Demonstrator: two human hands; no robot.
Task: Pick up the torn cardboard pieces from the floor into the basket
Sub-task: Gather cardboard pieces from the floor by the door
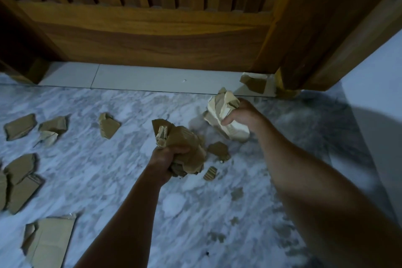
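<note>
**Door, threshold and marble floor**

A brown wooden door (152, 35) with vertical slats above a plain lower panel fills the top of the view. Its frame post (304, 50) stands at the right, beside a pale wall (378, 98). Below the door runs a strip of light threshold tiles (134, 78), meeting the grey-white marble floor (108, 180).
</note>
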